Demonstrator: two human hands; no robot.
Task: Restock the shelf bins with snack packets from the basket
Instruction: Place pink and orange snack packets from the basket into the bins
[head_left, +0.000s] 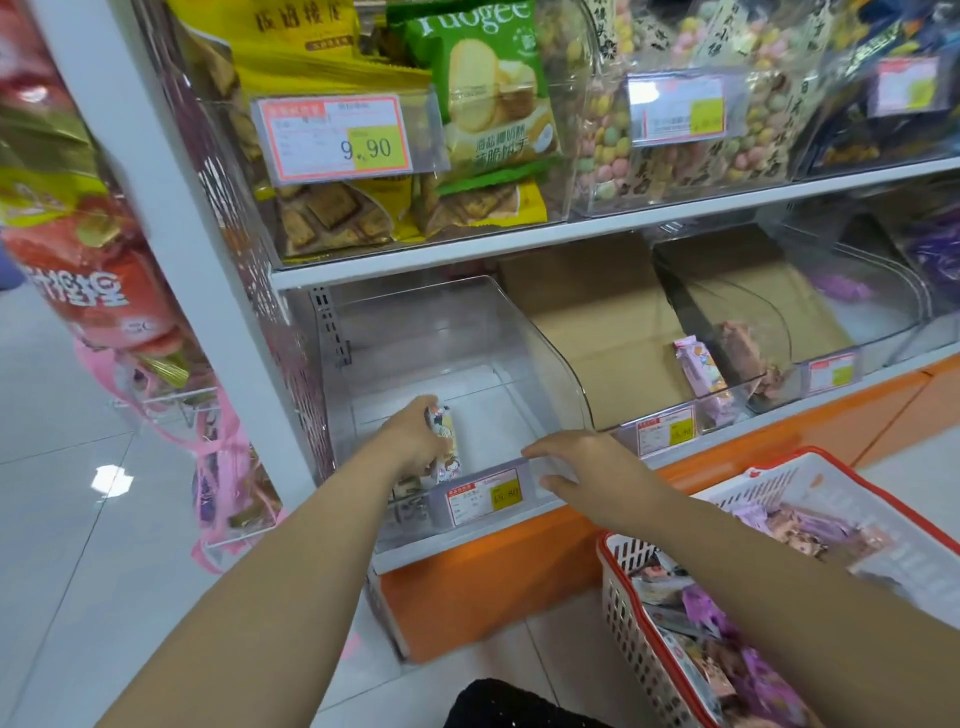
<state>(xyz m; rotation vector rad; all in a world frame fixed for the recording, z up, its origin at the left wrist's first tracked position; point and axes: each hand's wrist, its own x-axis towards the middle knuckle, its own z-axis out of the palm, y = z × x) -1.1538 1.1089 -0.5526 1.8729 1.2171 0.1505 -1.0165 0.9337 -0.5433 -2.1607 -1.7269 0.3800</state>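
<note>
My left hand (410, 441) reaches into the clear plastic bin (550, 358) at the left end of the lower shelf and grips a small white snack packet (448, 441) with a cartoon print. A few similar packets lie against the bin's front wall below it. My right hand (582, 462) rests on the bin's front rim, fingers straight, beside the price tag (485, 496). The white basket with a red rim (618, 613) stands at the lower right, filled with several purple and brown snack packets (727, 660).
The neighbouring bin (727, 374) holds cardboard and a few purple packets. The upper shelf carries full bins of biscuits (488, 109) and coloured candies (675, 145). A rack of hanging red bags (88, 249) stands at the left. An orange shelf base (509, 577) runs below.
</note>
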